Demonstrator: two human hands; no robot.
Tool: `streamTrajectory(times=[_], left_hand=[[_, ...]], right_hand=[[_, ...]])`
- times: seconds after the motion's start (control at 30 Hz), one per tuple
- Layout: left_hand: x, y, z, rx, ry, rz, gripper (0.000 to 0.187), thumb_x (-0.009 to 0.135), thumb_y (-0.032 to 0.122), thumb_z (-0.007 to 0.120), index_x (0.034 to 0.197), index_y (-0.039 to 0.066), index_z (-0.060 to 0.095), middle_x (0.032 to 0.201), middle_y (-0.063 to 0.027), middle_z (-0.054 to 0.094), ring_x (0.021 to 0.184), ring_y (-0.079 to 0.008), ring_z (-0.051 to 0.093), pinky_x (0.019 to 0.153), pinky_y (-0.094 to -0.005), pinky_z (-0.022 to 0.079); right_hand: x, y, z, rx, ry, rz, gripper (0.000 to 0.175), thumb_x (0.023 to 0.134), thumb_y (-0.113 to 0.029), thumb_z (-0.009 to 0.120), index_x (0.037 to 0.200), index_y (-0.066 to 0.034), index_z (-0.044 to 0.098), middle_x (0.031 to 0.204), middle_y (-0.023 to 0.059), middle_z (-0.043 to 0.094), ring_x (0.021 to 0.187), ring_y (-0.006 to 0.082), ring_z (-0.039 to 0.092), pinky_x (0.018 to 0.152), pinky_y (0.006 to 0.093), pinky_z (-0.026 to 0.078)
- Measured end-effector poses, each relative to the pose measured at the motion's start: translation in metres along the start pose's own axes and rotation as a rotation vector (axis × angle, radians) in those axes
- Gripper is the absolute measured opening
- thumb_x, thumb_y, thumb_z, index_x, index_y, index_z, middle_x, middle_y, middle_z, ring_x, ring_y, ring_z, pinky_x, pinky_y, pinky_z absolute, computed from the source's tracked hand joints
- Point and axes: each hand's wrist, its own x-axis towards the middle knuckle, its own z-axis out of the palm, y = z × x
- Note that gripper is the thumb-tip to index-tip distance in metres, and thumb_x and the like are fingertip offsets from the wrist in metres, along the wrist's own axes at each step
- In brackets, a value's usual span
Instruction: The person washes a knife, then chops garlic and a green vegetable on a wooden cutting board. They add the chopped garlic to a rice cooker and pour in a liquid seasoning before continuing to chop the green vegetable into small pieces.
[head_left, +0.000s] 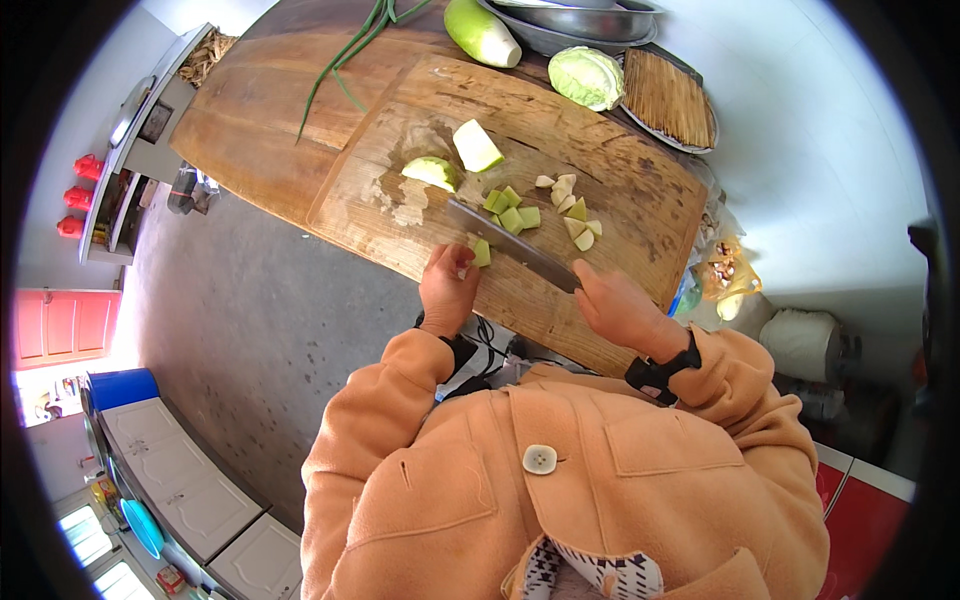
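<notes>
My right hand (619, 304) grips the handle of a kitchen cleaver (517, 244). Its blade slants up and left across a wooden cutting board (622, 255). At the board's near edge, the fingertips of my left hand (450, 289) pinch a pale green radish piece (481, 253), left of the blade. Several green chunks (512, 220) lie just beyond the blade. Paler wedges (583, 238) are scattered to their right. Farther back, a thick radish section (477, 147) stands beside a cut radish piece (431, 172) with its rind showing.
Behind the board are a large green radish (484, 36), a cabbage (587, 77), metal basins (577, 30) and a tray of straw-coloured stalks (667, 97). Green onion leaves (341, 60) trail over the wooden table (255, 112). Plastic bags (727, 270) hang at the right edge.
</notes>
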Motion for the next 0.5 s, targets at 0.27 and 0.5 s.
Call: streamTrajectory(times=[0.27,0.5], left_hand=[[-0.004,-0.003,0.002,-0.002,-0.036,-0.055,0.012,0.073,0.004,0.066,0.084,0.006,0.064,0.085,-0.0072,0.062,0.076,-0.0234,0.063,0.068,-0.0330,0.050],[0.002,-0.007,0.010,-0.060,-0.052,-0.072,0.015,0.072,0.000,0.067,0.087,0.002,0.067,0.086,-0.0100,0.064,0.076,-0.0202,0.065,0.071,-0.0290,0.051]], right_hand=[[0.007,-0.011,-0.012,-0.176,-0.152,0.005,0.021,0.084,-0.009,0.050,0.102,-0.0027,0.041,0.067,0.0226,0.061,0.066,0.0441,0.059,0.058,0.0525,0.045],[0.017,-0.011,0.005,-0.094,-0.101,0.040,0.019,0.083,-0.008,0.050,0.098,-0.0022,0.040,0.069,0.0239,0.061,0.065,0.0447,0.058,0.058,0.0530,0.044]])
